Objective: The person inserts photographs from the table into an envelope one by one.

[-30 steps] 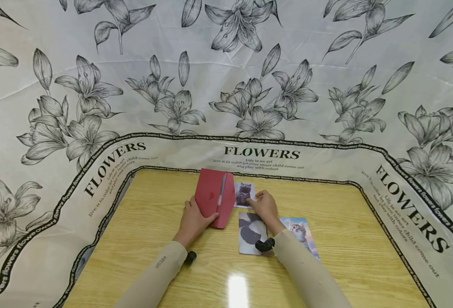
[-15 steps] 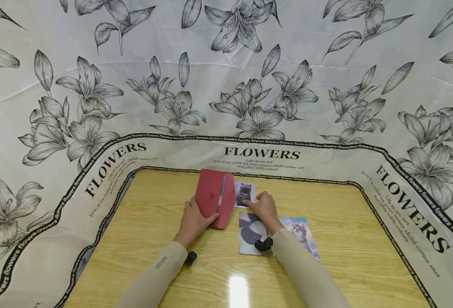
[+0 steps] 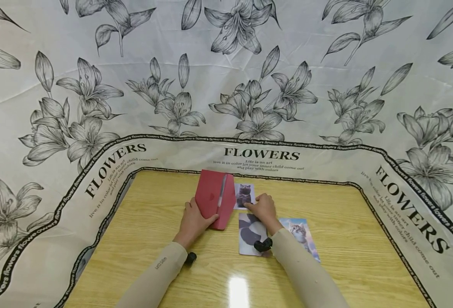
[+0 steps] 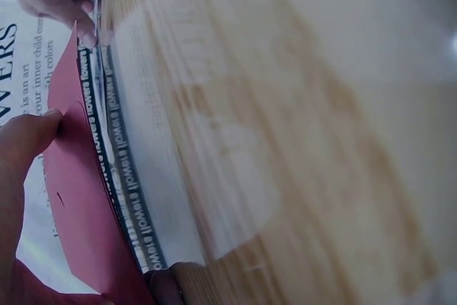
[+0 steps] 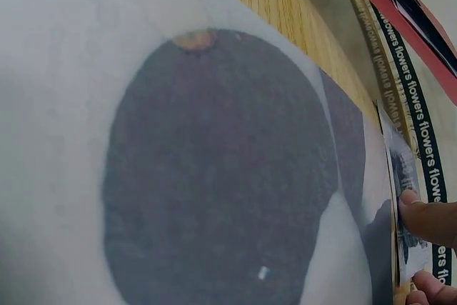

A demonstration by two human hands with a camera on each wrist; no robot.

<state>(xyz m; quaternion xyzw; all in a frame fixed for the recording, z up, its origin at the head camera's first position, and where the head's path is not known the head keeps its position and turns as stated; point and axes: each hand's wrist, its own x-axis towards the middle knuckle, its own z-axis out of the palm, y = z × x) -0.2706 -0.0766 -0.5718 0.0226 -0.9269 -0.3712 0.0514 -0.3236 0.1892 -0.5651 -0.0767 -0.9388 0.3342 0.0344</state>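
Note:
My left hand (image 3: pixel 194 220) grips the lower left part of a red envelope (image 3: pixel 209 194), thumb across its front. The envelope's flap (image 3: pixel 230 199) is folded out to the right, and a pale strip shows in its opening. Just right of the flap is a small photo card of a dark cat (image 3: pixel 244 193). My right hand (image 3: pixel 264 209) pinches this card near its lower right corner, thumb (image 5: pixel 427 218) on its face and fingers curled at its edge. Below lies a larger black-and-white picture (image 3: pixel 249 235), partly covered by my right wrist.
A picture of a tabby kitten (image 3: pixel 298 231) lies to the right, partly under my right sleeve. The wooden table (image 3: pixel 142 265) is bordered at the back and sides by a white cloth (image 3: pixel 180 156) with flower prints.
My right thumb has moved slightly left and down over the lower part of the dark cat card. The left hand and the envelope have stayed in place.

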